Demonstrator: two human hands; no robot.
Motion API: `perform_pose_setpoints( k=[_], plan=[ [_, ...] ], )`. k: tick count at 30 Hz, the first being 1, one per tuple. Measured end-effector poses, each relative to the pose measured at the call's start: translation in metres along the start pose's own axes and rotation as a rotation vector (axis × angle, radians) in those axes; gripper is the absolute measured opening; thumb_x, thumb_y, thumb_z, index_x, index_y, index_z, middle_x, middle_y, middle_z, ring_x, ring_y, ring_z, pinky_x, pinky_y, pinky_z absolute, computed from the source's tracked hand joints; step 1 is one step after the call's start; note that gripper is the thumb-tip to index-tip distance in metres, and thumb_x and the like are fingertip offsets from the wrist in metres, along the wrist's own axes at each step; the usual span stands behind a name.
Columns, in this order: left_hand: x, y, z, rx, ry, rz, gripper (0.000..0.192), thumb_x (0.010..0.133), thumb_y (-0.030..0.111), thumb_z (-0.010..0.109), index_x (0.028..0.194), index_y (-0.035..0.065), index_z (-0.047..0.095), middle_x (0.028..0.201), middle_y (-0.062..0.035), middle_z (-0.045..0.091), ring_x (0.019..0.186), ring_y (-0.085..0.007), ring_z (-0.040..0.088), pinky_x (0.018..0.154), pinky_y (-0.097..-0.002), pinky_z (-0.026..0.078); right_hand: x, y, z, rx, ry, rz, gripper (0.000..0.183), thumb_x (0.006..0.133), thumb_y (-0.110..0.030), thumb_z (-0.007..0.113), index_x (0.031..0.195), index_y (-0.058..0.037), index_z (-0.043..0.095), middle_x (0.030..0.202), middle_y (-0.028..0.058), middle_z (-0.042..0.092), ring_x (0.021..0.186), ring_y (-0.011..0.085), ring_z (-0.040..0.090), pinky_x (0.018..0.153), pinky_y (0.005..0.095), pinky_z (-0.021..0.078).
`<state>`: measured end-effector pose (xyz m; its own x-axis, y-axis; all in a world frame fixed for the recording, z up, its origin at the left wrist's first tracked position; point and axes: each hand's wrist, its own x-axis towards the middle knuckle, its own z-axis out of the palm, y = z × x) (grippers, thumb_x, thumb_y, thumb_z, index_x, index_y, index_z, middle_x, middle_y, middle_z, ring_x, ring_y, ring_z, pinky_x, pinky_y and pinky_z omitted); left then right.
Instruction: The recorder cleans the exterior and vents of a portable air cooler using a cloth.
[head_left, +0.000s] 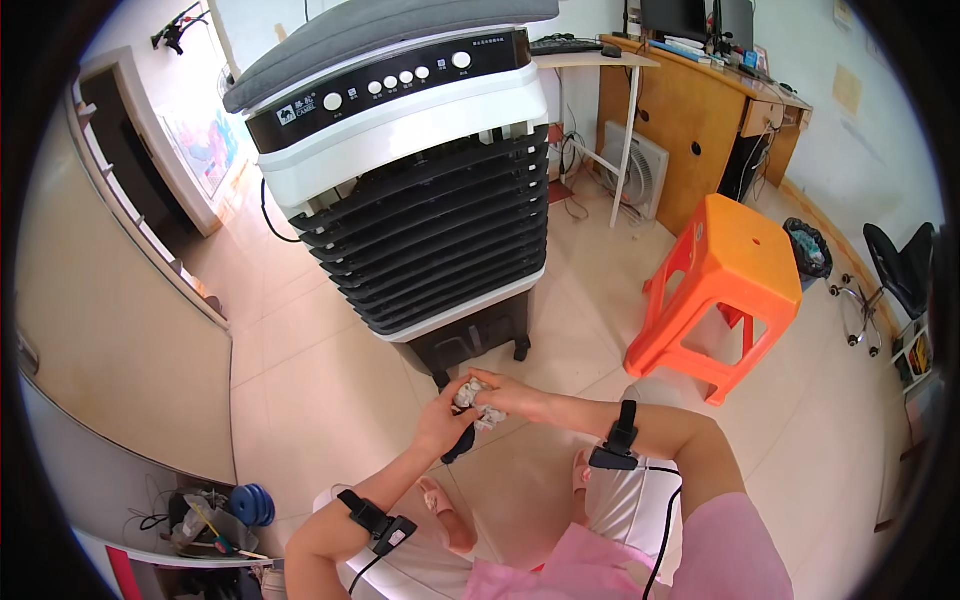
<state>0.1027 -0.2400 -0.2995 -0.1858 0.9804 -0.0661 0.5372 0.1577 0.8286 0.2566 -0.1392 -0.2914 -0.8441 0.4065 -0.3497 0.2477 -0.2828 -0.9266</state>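
Note:
Both hands meet around a crumpled whitish cloth or tissue wad (489, 417), low in front of the cooler's base. My left hand (444, 421) grips it from the left, and my right hand (511, 395) from the right. Below my left fingers shows a black object (459, 447), partly hidden; I cannot tell whether it is held. Just beyond stands a white and black Camel evaporative air cooler (435, 225) on casters, facing me. Its black louvre slats (442, 240) fill the front. Above them runs a control panel (397, 79) with round white knobs and buttons.
A grey cushion (397, 37) lies on top of the cooler. At right stand an orange plastic stool (750, 255), a lined trash bin (810, 251) and a wooden desk (667, 135). A box fan (637, 169) leans there. Blue discs (253, 505) sit at lower left.

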Motion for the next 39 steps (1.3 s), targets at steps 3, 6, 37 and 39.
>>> perform_pose_setpoints(
  k=[3,6,37,39],
  plan=[
    [-0.002,0.008,-0.001,0.077,-0.053,0.001,0.044,0.078,0.021,0.073,0.118,0.0081,0.059,0.092,-0.0170,0.068,0.084,-0.0328,0.065,0.074,-0.0368,0.050,-0.003,0.006,0.002,-0.036,0.122,0.048,0.081,0.082,-0.015,0.054,0.152,-0.0098,0.014,0.121,0.0128,0.056,0.095,0.0173,0.060,0.074,0.0303,0.0504],
    [0.001,0.006,-0.001,0.074,-0.066,-0.027,0.032,0.078,0.020,0.072,0.105,0.0048,0.065,0.087,-0.0170,0.068,0.080,-0.0327,0.065,0.073,-0.0365,0.049,-0.001,0.011,0.001,-0.100,0.157,0.022,0.083,0.082,-0.018,0.056,0.153,-0.0111,0.013,0.119,0.0146,0.055,0.098,0.0186,0.059,0.076,0.0306,0.0501],
    [-0.004,0.014,-0.006,-0.029,0.281,-0.058,0.048,0.076,0.014,0.074,0.112,0.0036,0.045,0.091,-0.0160,0.065,0.082,-0.0305,0.065,0.072,-0.0374,0.050,0.002,0.005,-0.012,0.052,0.173,0.055,0.046,0.095,-0.039,0.056,0.125,-0.0049,0.056,0.100,0.0037,0.064,0.082,0.0105,0.061,0.062,0.0244,0.0532],
    [-0.001,0.008,-0.004,-0.052,0.279,-0.058,0.048,0.076,0.013,0.074,0.113,0.0021,0.044,0.090,-0.0163,0.065,0.080,-0.0261,0.064,0.070,-0.0345,0.050,0.002,0.005,-0.012,0.051,0.171,0.048,0.049,0.095,-0.037,0.056,0.132,-0.0042,0.051,0.105,0.0046,0.062,0.084,0.0106,0.060,0.063,0.0240,0.0536]
  ],
)
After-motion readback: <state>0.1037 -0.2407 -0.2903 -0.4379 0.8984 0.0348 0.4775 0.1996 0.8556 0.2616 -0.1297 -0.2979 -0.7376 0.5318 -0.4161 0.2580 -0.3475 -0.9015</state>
